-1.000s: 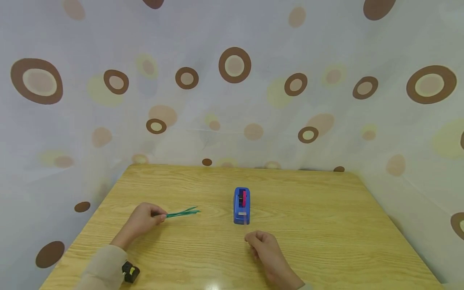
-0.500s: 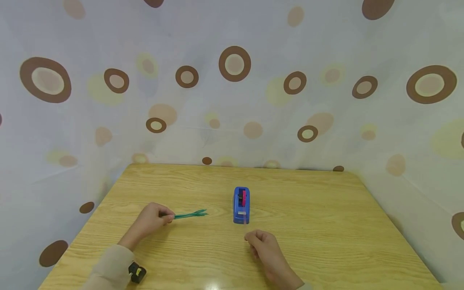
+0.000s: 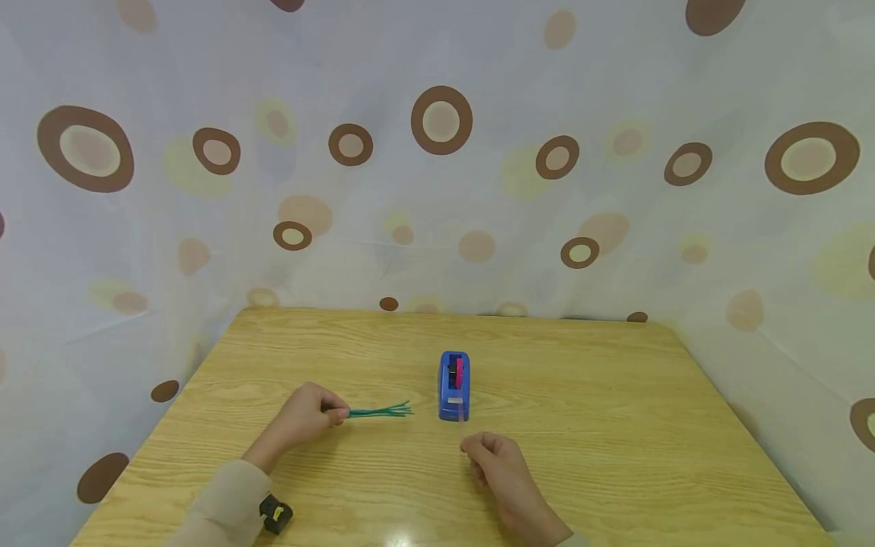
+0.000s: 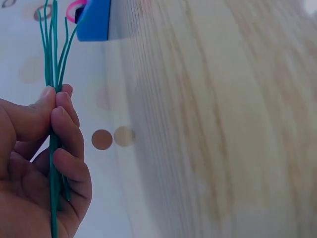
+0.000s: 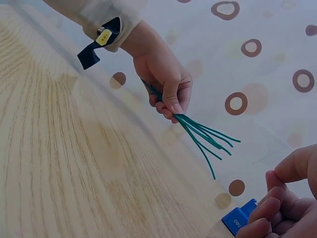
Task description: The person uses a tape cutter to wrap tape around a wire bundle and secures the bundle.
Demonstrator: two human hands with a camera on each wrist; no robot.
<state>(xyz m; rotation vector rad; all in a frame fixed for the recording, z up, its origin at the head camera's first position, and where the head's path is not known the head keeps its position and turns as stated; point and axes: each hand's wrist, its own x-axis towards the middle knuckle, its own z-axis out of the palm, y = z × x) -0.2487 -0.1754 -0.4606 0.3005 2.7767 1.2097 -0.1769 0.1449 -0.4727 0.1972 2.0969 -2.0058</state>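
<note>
Strands [image 3: 380, 412]: left hand [image 3: 305, 414] is gripping them, green ends fanning | tape strip [image 3: 461, 412]: right hand [image 3: 502, 472] is pinching it | blue dispenser [image 3: 454, 394] is standing on counter [image 3: 601, 425]

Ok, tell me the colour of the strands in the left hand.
The strands are green, clearest in the left wrist view.

Taking the head view as the dial, recorded a wood-grain tabletop [image 3: 615, 456] from four round to eight o'clock, yellow-brown, with rounded far corners. Noted a pale, lightly creased backdrop [image 3: 437, 45] behind, meeting the far edge. Logged on same a brown ring [image 3: 441, 120] with pale centre at twelve, and larger rings [image 3: 812, 158] between two and three and between nine and ten. Found a solid brown oval [image 3: 102, 478] at eight. Observed a bright glare spot [image 3: 399, 541] on the wood near six.
</note>
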